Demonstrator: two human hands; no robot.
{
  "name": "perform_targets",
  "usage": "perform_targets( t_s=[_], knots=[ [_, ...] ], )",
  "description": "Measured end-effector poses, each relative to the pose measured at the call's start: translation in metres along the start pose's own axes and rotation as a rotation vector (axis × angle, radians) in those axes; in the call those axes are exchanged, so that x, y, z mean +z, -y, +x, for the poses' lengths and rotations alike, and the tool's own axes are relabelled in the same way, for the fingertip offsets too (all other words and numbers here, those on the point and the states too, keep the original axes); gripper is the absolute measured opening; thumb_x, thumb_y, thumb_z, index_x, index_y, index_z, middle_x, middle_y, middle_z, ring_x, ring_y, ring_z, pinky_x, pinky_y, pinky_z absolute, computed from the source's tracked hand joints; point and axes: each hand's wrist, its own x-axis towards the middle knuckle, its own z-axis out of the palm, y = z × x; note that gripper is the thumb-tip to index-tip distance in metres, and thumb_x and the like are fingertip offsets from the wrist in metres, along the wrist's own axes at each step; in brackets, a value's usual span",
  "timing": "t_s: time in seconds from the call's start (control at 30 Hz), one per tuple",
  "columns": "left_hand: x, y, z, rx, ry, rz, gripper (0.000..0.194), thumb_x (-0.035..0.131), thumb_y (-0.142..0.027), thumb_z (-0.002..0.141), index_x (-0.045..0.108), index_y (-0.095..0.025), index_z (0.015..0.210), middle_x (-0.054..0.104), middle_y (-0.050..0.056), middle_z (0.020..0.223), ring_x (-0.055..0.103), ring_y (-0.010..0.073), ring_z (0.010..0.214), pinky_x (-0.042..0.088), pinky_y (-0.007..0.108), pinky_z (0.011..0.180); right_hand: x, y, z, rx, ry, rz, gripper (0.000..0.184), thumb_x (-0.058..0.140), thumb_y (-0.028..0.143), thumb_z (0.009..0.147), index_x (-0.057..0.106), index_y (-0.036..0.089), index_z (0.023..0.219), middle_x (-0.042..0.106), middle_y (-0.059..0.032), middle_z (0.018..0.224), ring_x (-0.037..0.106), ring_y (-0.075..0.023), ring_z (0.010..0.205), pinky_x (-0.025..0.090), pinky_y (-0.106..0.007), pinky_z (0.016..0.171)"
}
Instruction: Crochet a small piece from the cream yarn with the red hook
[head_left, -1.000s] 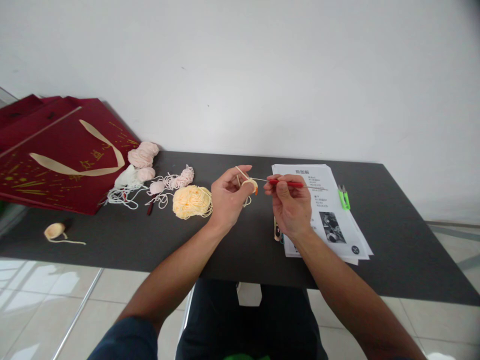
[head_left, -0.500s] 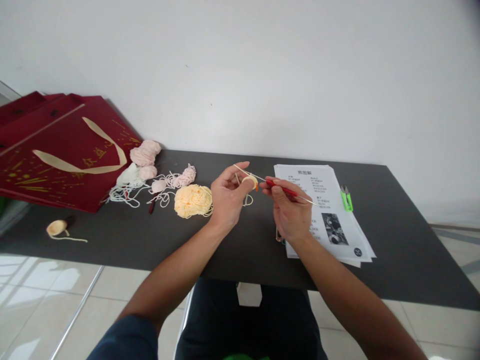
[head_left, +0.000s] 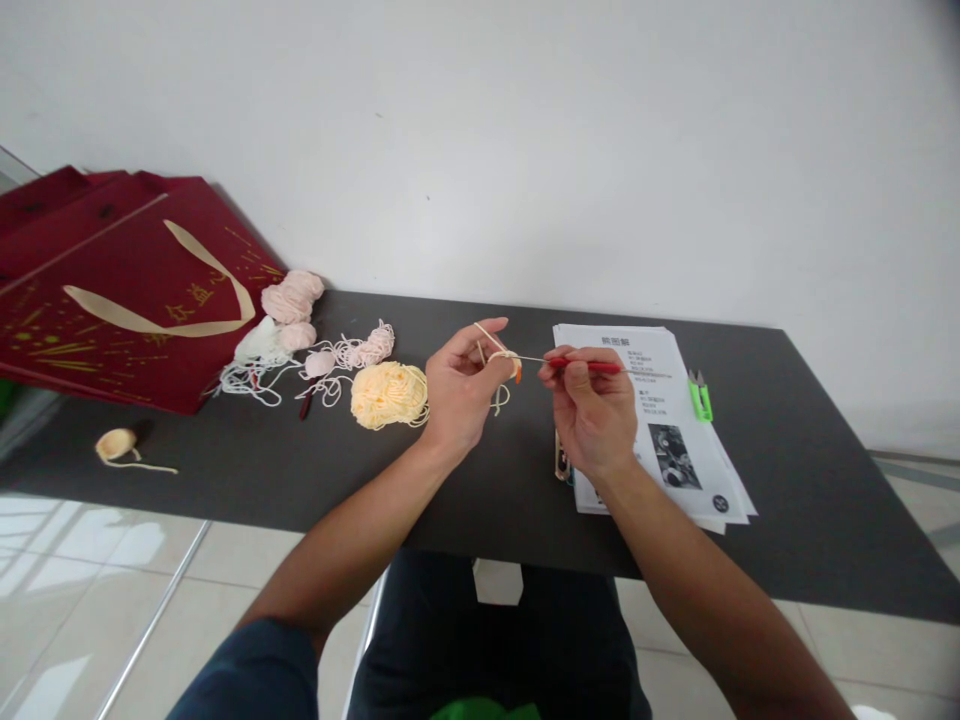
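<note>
Over dark table, left hand pinches yellow crochet piece, right hand grips red hook.

The yarn ball is yellow, the hook red, the counter dark grey, the bag dark red with gold marks.

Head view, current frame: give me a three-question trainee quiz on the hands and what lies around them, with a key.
1. True or false: the right hand holds a red-handled crochet hook.
2. What does the left hand pinch? A) green snips B) a small yellow crochet piece C) a pink yarn ball
3. Fill in: the green snips lie on the table just to the right of the ______.

Key:
1. True.
2. B, the small yellow crochet piece, with yarn over the forefinger.
3. Printed sheets.
</note>
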Motion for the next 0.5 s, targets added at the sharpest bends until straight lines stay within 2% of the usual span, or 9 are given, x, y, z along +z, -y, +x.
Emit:
perform_targets(
  t_s=[0.17,0.5],
  knots=[
    [-0.0009,0.0019,-0.0016,0.038,-0.024,0.06,0.036,0.082,-0.016,0.073,0.077,-0.024,0.108,0.065,-0.004,0.075,0.059,0.0084,0.065,0.049,0.023,0.063,0.0023,0.0011,-0.0023,-0.071,-0.017,-0.032,0.013,0.083,0.039,0.085,0.073,0.031,0.088,0.076,0.0006,0.095,0.069,-0.0134,0.075,0.057,-0.03,0.071],
    [-0.0011,0.0023,-0.0032,0.115,-0.079,0.13,0.032,0.082,-0.017,0.076,0.077,-0.024,0.107,0.067,-0.004,0.075,0.058,0.0082,0.064,0.048,0.022,0.062,0.0004,-0.0018,-0.0061,-0.162,-0.023,-0.112,0.008,0.081,0.034,0.088,0.076,0.03,0.092,0.078,-0.0009,0.098,0.073,-0.0148,0.078,0.06,-0.032,0.071]
  ],
)
